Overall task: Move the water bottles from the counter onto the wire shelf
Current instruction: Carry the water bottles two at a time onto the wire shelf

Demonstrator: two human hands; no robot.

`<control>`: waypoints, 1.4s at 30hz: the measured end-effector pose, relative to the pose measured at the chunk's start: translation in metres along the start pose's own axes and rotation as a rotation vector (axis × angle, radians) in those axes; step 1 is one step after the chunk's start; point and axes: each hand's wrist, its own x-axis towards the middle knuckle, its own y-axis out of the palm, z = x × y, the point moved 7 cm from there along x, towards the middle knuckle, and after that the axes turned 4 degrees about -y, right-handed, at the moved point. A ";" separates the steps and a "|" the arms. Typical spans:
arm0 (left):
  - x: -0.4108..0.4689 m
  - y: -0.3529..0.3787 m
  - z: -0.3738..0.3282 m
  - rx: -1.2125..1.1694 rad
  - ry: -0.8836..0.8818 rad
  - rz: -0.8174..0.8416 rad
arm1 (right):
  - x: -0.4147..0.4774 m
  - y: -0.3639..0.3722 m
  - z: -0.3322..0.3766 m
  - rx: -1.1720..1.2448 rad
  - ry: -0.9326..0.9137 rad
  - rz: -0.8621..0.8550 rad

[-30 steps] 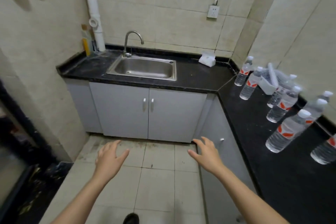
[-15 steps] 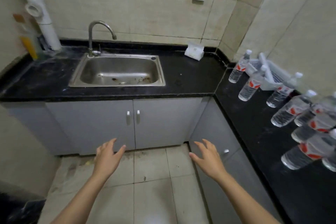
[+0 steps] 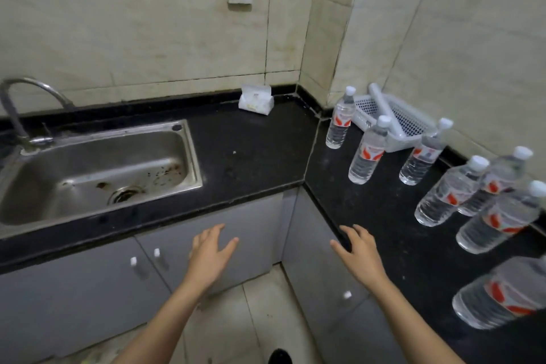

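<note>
Several clear water bottles with white caps and red-white labels stand on the right wing of the black counter (image 3: 369, 216). The farthest bottle (image 3: 339, 121) is near the corner, another bottle (image 3: 367, 154) stands in front of it, and the nearest bottle (image 3: 502, 292) is cut off by the right edge. My left hand (image 3: 209, 254) hovers empty with fingers spread in front of the cabinet doors. My right hand (image 3: 359, 254) is also empty and spread, over the counter's front edge, well short of the bottles. No wire shelf is in view.
A steel sink (image 3: 97, 168) with a curved faucet (image 3: 26, 103) sits at the left. A white tissue pack (image 3: 255, 99) lies by the back wall. A white plastic basket (image 3: 396, 118) holding a white tube stands behind the bottles. Grey cabinets (image 3: 88, 289) run below.
The view has moved closer to the counter corner and turned right. Both hands stay empty and spread; the right hand has come up to the counter's edge.
</note>
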 end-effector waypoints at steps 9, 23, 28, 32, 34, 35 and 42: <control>0.086 0.062 -0.069 -0.102 -0.019 0.082 | 0.095 -0.042 -0.037 0.141 0.114 -0.100; 0.230 0.146 -0.212 -0.114 0.177 0.331 | 0.210 -0.089 -0.058 0.323 0.225 -0.350; 0.281 0.164 -0.268 -0.170 0.234 0.381 | 0.249 -0.104 -0.062 0.431 0.306 -0.421; 0.319 0.184 -0.301 -0.215 0.288 0.464 | 0.269 -0.109 -0.066 0.523 0.324 -0.475; 0.333 0.192 -0.318 -0.220 0.310 0.479 | 0.276 -0.109 -0.068 0.557 0.336 -0.496; 0.341 0.196 -0.328 -0.229 0.321 0.476 | 0.279 -0.109 -0.071 0.570 0.345 -0.501; 0.373 0.224 -0.369 -0.353 0.356 0.487 | 0.288 -0.111 -0.075 0.617 0.409 -0.529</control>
